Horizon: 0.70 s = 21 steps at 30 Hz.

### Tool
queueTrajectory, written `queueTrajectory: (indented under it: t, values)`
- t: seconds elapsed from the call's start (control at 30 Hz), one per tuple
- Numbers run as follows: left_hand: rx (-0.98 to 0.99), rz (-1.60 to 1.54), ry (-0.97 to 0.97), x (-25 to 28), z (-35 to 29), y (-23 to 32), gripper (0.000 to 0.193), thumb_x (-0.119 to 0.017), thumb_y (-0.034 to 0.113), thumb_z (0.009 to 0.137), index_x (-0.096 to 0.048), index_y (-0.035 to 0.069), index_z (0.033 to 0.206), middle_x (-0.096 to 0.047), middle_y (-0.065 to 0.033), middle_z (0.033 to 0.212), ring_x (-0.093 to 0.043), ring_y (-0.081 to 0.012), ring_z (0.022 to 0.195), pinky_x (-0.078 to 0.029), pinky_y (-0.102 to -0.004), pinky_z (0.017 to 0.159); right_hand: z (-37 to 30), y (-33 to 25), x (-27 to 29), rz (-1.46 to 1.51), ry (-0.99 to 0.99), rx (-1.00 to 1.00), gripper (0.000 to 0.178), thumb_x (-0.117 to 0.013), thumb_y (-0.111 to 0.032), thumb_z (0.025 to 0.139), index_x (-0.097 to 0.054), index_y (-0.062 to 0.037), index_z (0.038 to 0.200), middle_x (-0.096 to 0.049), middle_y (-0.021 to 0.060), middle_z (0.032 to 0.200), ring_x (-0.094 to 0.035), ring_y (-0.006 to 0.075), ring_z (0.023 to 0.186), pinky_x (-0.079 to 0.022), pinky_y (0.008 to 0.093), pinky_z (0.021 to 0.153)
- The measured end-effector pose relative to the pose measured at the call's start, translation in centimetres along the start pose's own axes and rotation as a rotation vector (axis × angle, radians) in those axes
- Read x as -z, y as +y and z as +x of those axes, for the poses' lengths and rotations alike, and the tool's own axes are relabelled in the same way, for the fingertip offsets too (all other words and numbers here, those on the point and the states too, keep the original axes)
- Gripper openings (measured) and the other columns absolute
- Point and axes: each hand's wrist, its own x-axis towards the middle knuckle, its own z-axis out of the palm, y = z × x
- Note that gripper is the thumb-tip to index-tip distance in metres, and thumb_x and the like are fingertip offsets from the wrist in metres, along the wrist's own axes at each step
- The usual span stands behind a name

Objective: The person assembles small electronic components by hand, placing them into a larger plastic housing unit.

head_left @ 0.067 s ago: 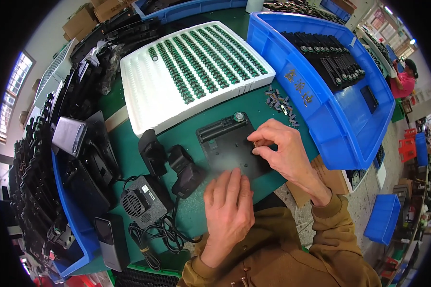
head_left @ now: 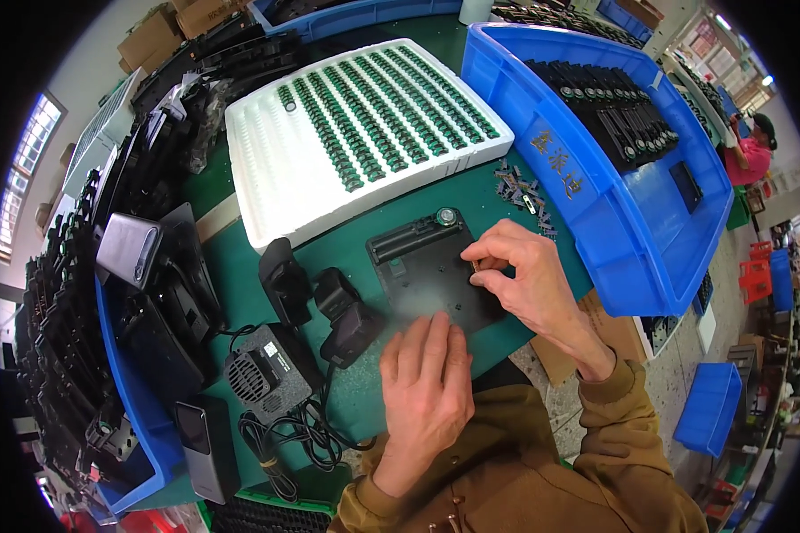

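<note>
A flat black plastic housing point(head_left: 422, 275) lies on the green tabletop in front of me. Along its far edge runs a raised bar, with a round silver part point(head_left: 446, 216) at the right end. The fingers of my left hand point(head_left: 427, 382) are stretched out, their tips at the housing's near edge. At the right side of the housing, thumb and forefinger of my right hand point(head_left: 524, 275) pinch something tiny, too small to name. Beyond that hand lies a loose pile of small grey parts point(head_left: 524, 197).
A white foam tray point(head_left: 280, 191) holds rows of small green boards. Right of it stands a blue bin point(head_left: 587, 213) with black housings inside. Black plastic holders point(head_left: 342, 320), a boxy device with a round grille point(head_left: 271, 369), cables point(head_left: 302, 435) and a power bank point(head_left: 206, 449) lie left.
</note>
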Motion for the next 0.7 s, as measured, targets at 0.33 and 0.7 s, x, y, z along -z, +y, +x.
queueTrajectory:
  t: [0.33,0.7]
  values:
    - [0.02,-0.029,0.004,-0.05,0.03,-0.06,0.034,-0.07,0.008,0.077,-0.067,-0.003,0.109,-0.06,-0.0153,0.126,-0.055,-0.0335,0.117,-0.044,-0.0496,0.098,0.99,0.35,0.18,0.064,-0.049,-0.117,0.024,-0.073,0.008,0.071,-0.073,0.0017,0.094,-0.062,0.0065,0.087,-0.064,0.0147,0.073,-0.052,0.0268,0.066]
    - [0.031,-0.032,-0.001,-0.11,-0.01,-0.01,0.035,-0.07,0.008,0.077,-0.067,-0.003,0.11,-0.06,-0.0151,0.126,-0.055,-0.0339,0.117,-0.044,-0.0501,0.098,0.98,-0.4,-0.09,-0.325,-0.024,0.082,0.024,-0.072,0.007,0.072,-0.073,0.0019,0.096,-0.063,0.0111,0.083,-0.064,0.0214,0.07,-0.049,0.0318,0.062]
